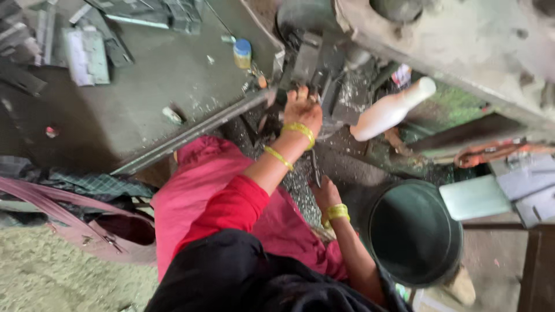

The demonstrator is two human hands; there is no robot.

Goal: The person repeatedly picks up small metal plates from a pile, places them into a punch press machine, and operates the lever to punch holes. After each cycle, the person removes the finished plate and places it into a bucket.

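Down at the machine, the left hand (303,108) reaches up and forward, fingers curled onto dark metal parts (312,69) at the machine's (462,40) base; whether it grips one of them or only presses on it cannot be told. The right hand (325,193) sits lower, closed round a thin dark metal strip (315,167). That strip's long axis runs nearly straight up and down in the view, its free end pointing away from the person toward the left hand, and it lies between the two hands, over a lap covered in pink cloth.

Yellow bangles can be counted: two on the left forearm (289,144) and what looks like two close together on the right wrist (335,212), though these blur into one band.

One dark green bucket (414,234) stands just right of the right arm; its inside is in shadow and nothing shows in it. One white plastic bottle (390,110) lies tilted beside the machine, its neck pointing up and right. One small jar with a blue lid (242,53) stands upright on the grey tabletop (150,86), where several flat metal pieces (87,55) lie scattered. One pink bag (98,228) lies open on the floor at the left.
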